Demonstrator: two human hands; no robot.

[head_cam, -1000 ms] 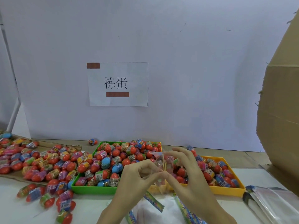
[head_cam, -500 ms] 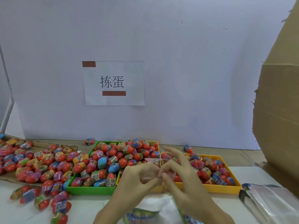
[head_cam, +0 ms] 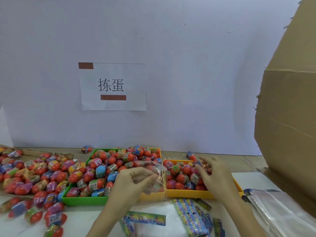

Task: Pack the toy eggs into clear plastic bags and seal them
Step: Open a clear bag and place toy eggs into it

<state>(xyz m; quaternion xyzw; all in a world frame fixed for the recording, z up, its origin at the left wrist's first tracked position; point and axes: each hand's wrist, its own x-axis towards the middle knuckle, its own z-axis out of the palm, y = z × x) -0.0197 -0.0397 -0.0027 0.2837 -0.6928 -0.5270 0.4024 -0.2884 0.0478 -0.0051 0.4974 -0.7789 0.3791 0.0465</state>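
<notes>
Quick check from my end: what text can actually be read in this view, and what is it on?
"拣蛋": white paper sheet taped to the wall.
Printed wrappers on the red toy eggs: too small and blurred to read.
Colourful printed card strips on the table: blurred, unreadable.

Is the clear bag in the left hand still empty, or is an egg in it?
Looks empty: the clear bag, held by the left hand, hangs flat. Eggs seen through it seem to lie in the trays behind.
</notes>
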